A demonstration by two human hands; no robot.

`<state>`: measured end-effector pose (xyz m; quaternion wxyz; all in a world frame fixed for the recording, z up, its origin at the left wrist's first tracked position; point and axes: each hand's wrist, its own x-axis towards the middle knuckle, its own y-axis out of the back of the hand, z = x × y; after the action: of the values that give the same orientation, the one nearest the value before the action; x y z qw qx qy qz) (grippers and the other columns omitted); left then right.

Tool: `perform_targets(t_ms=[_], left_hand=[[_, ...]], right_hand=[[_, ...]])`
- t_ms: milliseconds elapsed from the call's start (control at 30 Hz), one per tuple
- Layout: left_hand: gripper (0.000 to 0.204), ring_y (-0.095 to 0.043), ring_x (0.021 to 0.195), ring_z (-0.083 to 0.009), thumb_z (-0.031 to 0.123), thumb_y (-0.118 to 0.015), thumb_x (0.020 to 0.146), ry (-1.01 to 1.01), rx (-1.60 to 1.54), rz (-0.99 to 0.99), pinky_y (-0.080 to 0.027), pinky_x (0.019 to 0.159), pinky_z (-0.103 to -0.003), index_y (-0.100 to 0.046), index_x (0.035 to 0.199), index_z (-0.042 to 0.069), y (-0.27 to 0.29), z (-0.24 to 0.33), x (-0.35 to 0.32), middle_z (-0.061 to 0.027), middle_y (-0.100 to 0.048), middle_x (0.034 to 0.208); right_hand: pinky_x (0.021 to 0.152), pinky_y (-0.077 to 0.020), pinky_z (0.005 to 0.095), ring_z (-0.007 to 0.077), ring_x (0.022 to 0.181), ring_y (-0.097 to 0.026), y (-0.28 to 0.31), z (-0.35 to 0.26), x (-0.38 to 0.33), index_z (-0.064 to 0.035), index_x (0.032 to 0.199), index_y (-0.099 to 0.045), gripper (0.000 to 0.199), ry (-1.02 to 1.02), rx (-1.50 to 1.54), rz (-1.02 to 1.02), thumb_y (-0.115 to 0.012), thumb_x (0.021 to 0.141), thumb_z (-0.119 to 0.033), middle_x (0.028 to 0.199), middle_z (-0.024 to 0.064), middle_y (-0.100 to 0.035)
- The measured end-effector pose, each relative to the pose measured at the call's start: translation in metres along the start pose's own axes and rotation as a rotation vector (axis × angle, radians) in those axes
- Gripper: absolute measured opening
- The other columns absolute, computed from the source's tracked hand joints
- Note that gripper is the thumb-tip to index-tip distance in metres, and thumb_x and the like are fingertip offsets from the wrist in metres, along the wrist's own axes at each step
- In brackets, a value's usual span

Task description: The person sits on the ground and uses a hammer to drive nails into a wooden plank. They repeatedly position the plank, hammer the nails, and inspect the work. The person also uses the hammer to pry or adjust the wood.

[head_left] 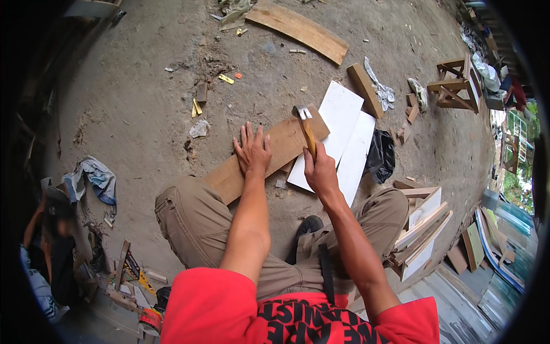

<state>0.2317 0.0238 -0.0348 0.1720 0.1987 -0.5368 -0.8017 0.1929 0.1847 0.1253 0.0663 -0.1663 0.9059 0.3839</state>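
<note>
A brown wooden plank [226, 176] lies slantwise in front of me, its near end beside my left knee. On it my left hand [253, 152] rests flat with the fingers spread. My right hand [321, 170] is wrapped round the wooden handle of a claw hammer [309, 135]. The hammer's metal head is over the plank's far right end; whether it touches the wood I cannot tell. Two white boards [344, 114] lie side by side to the right, partly under the plank's far end.
Another plank [298, 31] lies far ahead, and a short wood block [365, 90] right of the white boards. A black plastic bag [381, 156] and a wooden frame [421, 229] are by my right knee. A small wooden stool [455, 86] stands far right. At left sits another person [54, 246].
</note>
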Motion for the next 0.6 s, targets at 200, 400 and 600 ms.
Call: perform_targets(t_ms=[200, 400, 600], left_hand=[[0.049, -0.025, 0.151, -0.0264, 0.042, -0.047, 0.1, 0.004, -0.04, -0.026, -0.013, 0.122, -0.054, -0.053, 0.145, 0.023, 0.003, 0.004, 0.001, -0.0096, -0.032, 0.162], [0.049, -0.024, 0.152, -0.0259, 0.043, -0.046, 0.1, -0.002, 0.021, 0.001, -0.012, 0.123, -0.054, -0.053, 0.145, 0.022, -0.001, 0.0, 0.002, -0.0105, -0.031, 0.163], [0.048, -0.025, 0.152, -0.0259, 0.042, -0.048, 0.1, 0.003, -0.034, 0.035, -0.011, 0.122, -0.054, -0.055, 0.143, 0.023, -0.005, -0.002, 0.001, -0.0112, -0.032, 0.162]], right_hand=[[0.063, -0.0498, 0.0564, 0.0519, 0.075, -0.064, -0.015, -0.003, 0.008, -0.0004, 0.115, -0.049, 0.023, 0.15, -0.037, 0.108, -0.057, 0.098, -0.013, 0.08, 0.032, -0.065], [0.064, -0.048, 0.0598, 0.0527, 0.075, -0.064, -0.013, 0.056, -0.024, -0.0004, 0.11, -0.049, 0.021, -0.175, -0.205, -0.096, -0.055, 0.098, -0.017, 0.077, 0.0331, -0.064], [0.063, -0.0506, 0.0545, 0.0491, 0.078, -0.066, 0.001, -0.033, 0.015, -0.0021, 0.112, -0.051, 0.018, 0.129, 0.051, 0.158, -0.057, 0.097, -0.012, 0.081, 0.0279, -0.066]])
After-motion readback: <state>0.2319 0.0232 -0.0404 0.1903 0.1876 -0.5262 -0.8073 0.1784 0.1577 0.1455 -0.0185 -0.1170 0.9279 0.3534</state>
